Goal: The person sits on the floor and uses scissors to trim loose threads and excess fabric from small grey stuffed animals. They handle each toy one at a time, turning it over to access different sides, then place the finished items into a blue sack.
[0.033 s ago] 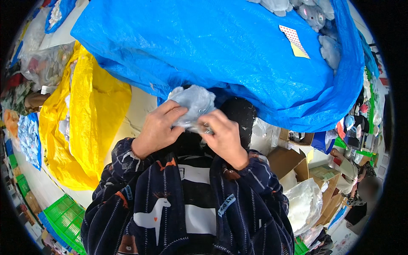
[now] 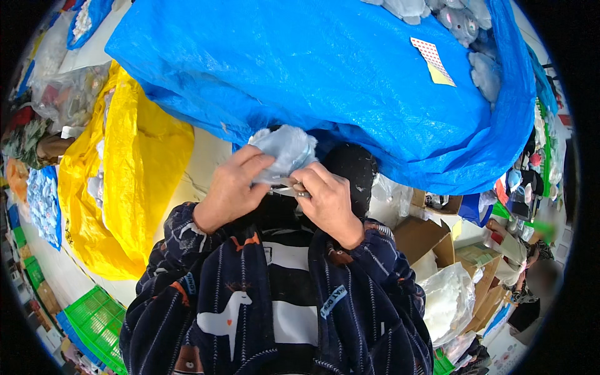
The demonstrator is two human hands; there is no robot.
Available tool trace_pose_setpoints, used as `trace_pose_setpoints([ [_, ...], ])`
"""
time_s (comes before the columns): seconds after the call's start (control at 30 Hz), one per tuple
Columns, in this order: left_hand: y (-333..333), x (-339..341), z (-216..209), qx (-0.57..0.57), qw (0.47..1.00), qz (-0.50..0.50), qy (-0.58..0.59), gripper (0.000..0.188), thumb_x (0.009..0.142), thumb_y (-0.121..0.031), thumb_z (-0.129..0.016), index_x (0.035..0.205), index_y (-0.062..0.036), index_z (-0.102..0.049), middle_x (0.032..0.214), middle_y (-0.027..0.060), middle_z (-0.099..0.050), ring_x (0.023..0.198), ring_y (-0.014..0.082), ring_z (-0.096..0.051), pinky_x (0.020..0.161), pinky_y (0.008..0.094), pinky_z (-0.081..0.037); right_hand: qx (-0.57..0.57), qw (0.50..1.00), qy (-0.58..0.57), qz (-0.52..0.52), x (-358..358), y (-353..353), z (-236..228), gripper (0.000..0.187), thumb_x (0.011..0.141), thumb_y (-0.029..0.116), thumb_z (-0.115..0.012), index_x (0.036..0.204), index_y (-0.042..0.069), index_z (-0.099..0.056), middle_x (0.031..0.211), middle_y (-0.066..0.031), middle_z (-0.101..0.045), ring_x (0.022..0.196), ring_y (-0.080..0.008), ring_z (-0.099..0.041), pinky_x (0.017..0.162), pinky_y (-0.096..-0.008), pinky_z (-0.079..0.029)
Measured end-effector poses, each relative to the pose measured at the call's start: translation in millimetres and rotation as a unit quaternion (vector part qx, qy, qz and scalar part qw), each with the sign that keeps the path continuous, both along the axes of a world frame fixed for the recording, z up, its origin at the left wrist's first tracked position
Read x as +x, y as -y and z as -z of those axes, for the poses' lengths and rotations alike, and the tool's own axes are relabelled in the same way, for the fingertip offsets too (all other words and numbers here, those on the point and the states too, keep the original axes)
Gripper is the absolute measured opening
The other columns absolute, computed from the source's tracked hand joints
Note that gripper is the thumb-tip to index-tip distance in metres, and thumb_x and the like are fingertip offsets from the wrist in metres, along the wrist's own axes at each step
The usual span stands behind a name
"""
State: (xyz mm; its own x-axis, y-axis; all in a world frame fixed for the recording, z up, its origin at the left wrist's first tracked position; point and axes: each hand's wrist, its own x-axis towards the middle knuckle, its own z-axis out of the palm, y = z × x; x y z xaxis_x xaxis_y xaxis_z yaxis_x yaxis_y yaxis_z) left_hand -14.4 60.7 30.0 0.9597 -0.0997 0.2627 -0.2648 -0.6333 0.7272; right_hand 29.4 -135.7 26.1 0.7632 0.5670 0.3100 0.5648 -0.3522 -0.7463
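Note:
A grey-blue furry plush piece [image 2: 289, 149] is held up in front of my lap. My left hand [image 2: 232, 187] pinches its left side between thumb and fingers. At its lower right edge, my right hand [image 2: 329, 201] is closed around a small silvery metal tool [image 2: 302, 191], with a thin pointed part reaching left beneath the plush. Fingers cover most of that tool, so its exact kind cannot be made out. Just beyond my hands lies a large blue tarp sack [image 2: 300, 69], with several grey plush pieces [image 2: 459, 26] showing at its far right opening.
A yellow sack [image 2: 144, 162] holding grey pieces stands to the left. Cardboard boxes [image 2: 425, 240] and a clear plastic bag [image 2: 447, 300] are at the right. A green crate [image 2: 94, 322] sits at lower left. Another person's arm [image 2: 509, 247] shows at far right.
The right hand's fingers have shifted slightly and more of the metal tool shows. The plush piece has tilted a little; the left hand stays in place.

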Motion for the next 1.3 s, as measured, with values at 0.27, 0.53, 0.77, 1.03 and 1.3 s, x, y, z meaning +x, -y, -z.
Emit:
trace_pose_setpoints([
  [0.27, -44.0, 5.9, -26.5, -0.568, 0.797, -0.18, -0.1, 0.026, 0.089, -0.01, -0.054, 0.114, -0.0012, -0.055, 0.105, 0.0091, -0.064, 0.088, 0.0141, -0.064, 0.078, 0.0281, -0.052, 0.109, 0.918, -0.371, 0.084, 11.5, 50.8, -15.9, 0.019, 0.09, 0.018, -0.057, 0.092, -0.001, -0.06, 0.077, -0.0026, -0.061, 0.07, -0.0081, -0.055, 0.062, -0.0233, -0.044],
  [0.53, -25.1, 0.0, 100.2, -0.671, 0.663, -0.204, -0.262, 0.033, 0.093, -0.022, -0.055, 0.12, -0.0025, -0.051, 0.11, 0.0106, -0.061, 0.095, 0.0179, -0.062, 0.08, 0.0319, -0.052, 0.107, 0.91, -0.4, 0.039, -16.9, 2.6, 45.6, 0.043, 0.081, 0.01, -0.07, 0.116, -0.003, -0.051, 0.088, -0.005, -0.062, 0.078, -0.0081, -0.056, 0.069, -0.024, -0.047],
  [0.77, -2.6, -49.9, 33.1, -0.669, 0.602, -0.138, -0.413, 0.049, 0.093, -0.031, -0.052, 0.133, -0.0048, -0.039, 0.121, 0.0086, -0.055, 0.105, 0.0182, -0.058, 0.08, 0.0312, -0.052, 0.223, 0.855, -0.466, 0.052, -16.7, -4.6, 39.2, 0.042, 0.081, 0.007, -0.067, 0.118, -0.002, -0.05, 0.09, -0.0024, -0.061, 0.078, -0.0067, -0.055, 0.07, -0.0245, -0.048],
  [1.03, -99.5, -96.2, 14.2, -0.745, 0.627, -0.143, -0.178, 0.029, 0.093, -0.023, -0.051, 0.116, -0.0062, -0.048, 0.091, 0.0049, -0.053, 0.068, 0.0129, -0.049, 0.062, 0.0263, -0.042, -0.007, 0.975, -0.198, -0.097, 42.9, 23.4, -48.6, 0.029, 0.083, 0.015, -0.064, 0.109, 0.004, -0.06, 0.09, -0.0086, -0.066, 0.079, -0.0151, -0.062, 0.069, -0.0284, -0.049],
  [1.3, -164.2, -69.8, -34.8, -0.685, 0.72, -0.05, 0.1, 0.066, 0.093, -0.026, -0.051, 0.146, -0.0081, -0.016, 0.144, 0.015, -0.029, 0.111, 0.022, -0.048, 0.092, 0.0354, -0.042, -0.13, 0.938, 0.185, 0.262, 223.3, 62.6, -110.7, 0.031, 0.08, 0.027, -0.065, 0.1, 0.003, -0.064, 0.093, -0.0197, -0.066, 0.084, -0.0365, -0.063, 0.071, -0.0414, -0.05],
])
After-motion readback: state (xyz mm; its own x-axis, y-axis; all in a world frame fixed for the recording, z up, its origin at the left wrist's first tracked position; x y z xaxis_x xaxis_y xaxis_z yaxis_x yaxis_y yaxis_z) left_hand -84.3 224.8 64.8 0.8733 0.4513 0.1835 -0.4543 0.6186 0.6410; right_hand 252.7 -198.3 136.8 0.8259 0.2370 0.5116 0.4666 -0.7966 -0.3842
